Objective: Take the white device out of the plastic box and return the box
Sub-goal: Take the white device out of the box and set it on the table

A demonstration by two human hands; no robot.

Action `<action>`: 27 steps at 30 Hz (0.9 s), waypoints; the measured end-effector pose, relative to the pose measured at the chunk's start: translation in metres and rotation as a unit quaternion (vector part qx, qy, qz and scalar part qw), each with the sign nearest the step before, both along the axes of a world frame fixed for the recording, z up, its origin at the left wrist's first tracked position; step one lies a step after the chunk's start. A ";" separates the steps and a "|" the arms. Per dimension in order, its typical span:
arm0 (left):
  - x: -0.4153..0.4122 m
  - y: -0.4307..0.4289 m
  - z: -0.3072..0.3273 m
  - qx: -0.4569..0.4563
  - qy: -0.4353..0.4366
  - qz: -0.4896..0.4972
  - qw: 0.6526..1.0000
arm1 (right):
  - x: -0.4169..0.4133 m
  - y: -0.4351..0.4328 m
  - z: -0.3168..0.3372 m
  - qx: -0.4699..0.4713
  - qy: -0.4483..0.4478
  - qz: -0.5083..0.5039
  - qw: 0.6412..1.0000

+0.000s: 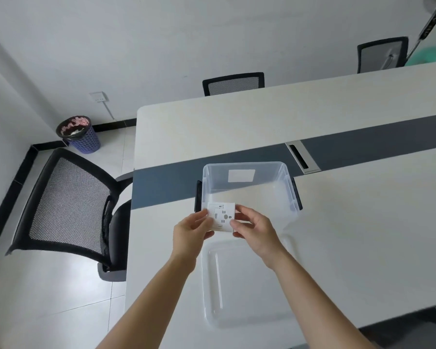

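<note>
Head-camera view, looking down over a long white table (237, 127) with a dark grey strip running across it. Both of the person's bare hands are meeting over the near left corner of a clear plastic box (282, 172). The left hand (190, 231) is pinching the left edge of a flat white device (222, 217), thumb on the face and fingers curled behind it. The right hand (253, 226) is gripping the right edge the same way, fingertips closed narrowly on the rim. So the device is being held between the two hands, raised at about the level of the box's near rim and overlapping its corner; whether it is fully clear of the box I cannot tell. Its face is showing small dark slots and a round grey mark.

The box is sitting open on the table, straddling the grey strip, with black latches on its left and right sides and a white label on its far wall. Its transparent lid (244, 285) is lying flat on the table just in front of it, under the person's forearms.

Off to the left a black mesh chair (68, 205) is standing beside the table, and a purple waste basket (79, 134) is sitting in the corner by the wall
</note>
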State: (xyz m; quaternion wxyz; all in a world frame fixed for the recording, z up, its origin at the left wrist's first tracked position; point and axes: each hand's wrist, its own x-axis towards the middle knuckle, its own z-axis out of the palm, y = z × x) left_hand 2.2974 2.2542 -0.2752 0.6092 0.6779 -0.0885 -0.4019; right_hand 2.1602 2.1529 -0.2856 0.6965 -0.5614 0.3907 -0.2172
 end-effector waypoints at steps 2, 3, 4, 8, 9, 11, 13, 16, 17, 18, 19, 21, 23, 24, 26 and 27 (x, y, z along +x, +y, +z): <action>-0.004 0.001 -0.003 0.015 -0.024 0.030 0.999 | 0.000 0.006 -0.003 -0.002 0.002 -0.011 1.000; -0.005 0.002 -0.004 0.020 -0.028 0.040 0.999 | 0.000 0.008 -0.004 -0.003 0.003 -0.015 1.000; -0.007 0.003 -0.005 0.023 -0.028 0.049 0.998 | 0.000 0.010 -0.005 -0.007 0.003 -0.016 1.000; -0.013 0.005 -0.007 0.027 -0.028 0.062 0.997 | -0.001 0.013 -0.007 -0.025 0.014 -0.012 1.000; -0.015 0.005 -0.007 0.029 -0.033 0.061 0.997 | -0.001 0.014 -0.008 -0.029 0.020 -0.011 0.999; -0.019 0.007 -0.007 0.029 -0.040 0.063 0.997 | -0.003 0.015 -0.010 -0.031 0.025 -0.006 0.999; -0.021 0.008 -0.008 0.027 -0.042 0.066 0.997 | -0.004 0.017 -0.012 -0.029 0.024 -0.007 0.999; -0.019 0.008 -0.009 0.031 -0.041 0.050 0.997 | -0.003 0.018 -0.017 -0.046 0.040 -0.012 0.998; -0.018 0.008 -0.010 0.034 -0.041 0.038 0.998 | -0.003 0.018 -0.018 -0.054 0.048 -0.013 0.997; -0.017 0.008 -0.010 0.034 -0.041 0.026 0.998 | -0.002 0.018 -0.020 -0.064 0.055 -0.014 0.996; -0.015 0.008 -0.009 0.031 -0.039 0.016 0.999 | -0.002 0.017 -0.020 -0.075 0.062 -0.014 0.995; -0.011 0.008 -0.008 0.020 -0.035 -0.006 0.999 | 0.000 0.016 -0.020 -0.094 0.075 -0.013 0.993; -0.007 0.008 -0.007 0.015 -0.044 -0.034 0.998 | 0.003 0.015 -0.019 -0.110 0.083 -0.016 0.990; -0.005 0.007 -0.006 0.013 -0.045 -0.043 0.998 | 0.004 0.014 -0.018 -0.118 0.085 -0.018 0.989; 0.002 0.005 -0.003 -0.001 -0.021 -0.045 0.999 | 0.008 0.011 -0.014 -0.129 0.084 -0.013 0.988; 0.006 0.003 -0.002 -0.008 -0.001 -0.043 0.999 | 0.011 0.009 -0.011 -0.130 0.080 -0.004 0.988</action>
